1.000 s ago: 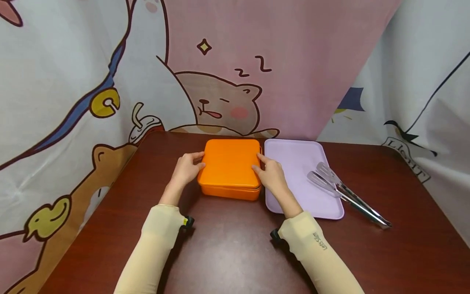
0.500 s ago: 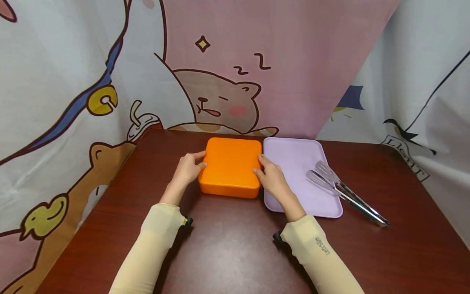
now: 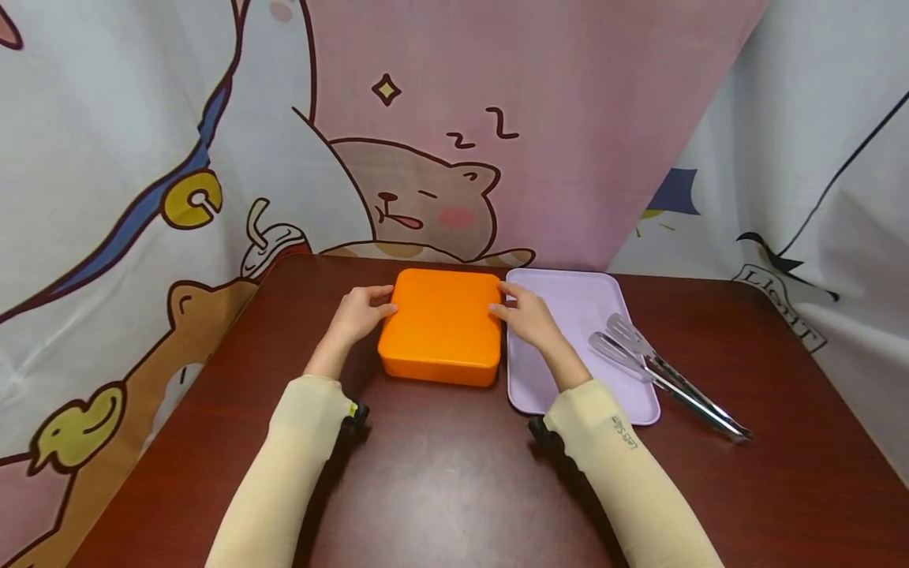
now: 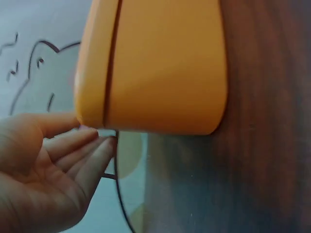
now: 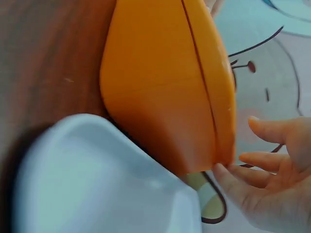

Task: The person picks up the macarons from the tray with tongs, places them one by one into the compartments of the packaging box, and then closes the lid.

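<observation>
An orange lidded box (image 3: 442,323) sits on the table with its lid on, and a thin seam runs around its side in both wrist views. At its left side is my left hand (image 3: 357,313), thumb and fingertips right at the lid's edge; in the left wrist view the fingers (image 4: 77,150) are extended by the lid's corner. My right hand (image 3: 529,313) is at the opposite edge near the back corner. In the right wrist view its fingertips reach the lid's corner while the thumb (image 5: 267,128) stands apart from it.
A lilac tray (image 3: 529,379) lies close along the box's right side. Metal tongs (image 3: 682,388) rest across its right rim, handle end on the dark wooden table (image 3: 426,473). A cartoon-printed curtain (image 3: 568,102) hangs behind the table.
The lid's front right corner, slightly raised a second ago, now sits down on the box. My right hand has shifted back along the edge; the left has stayed near the same place.
</observation>
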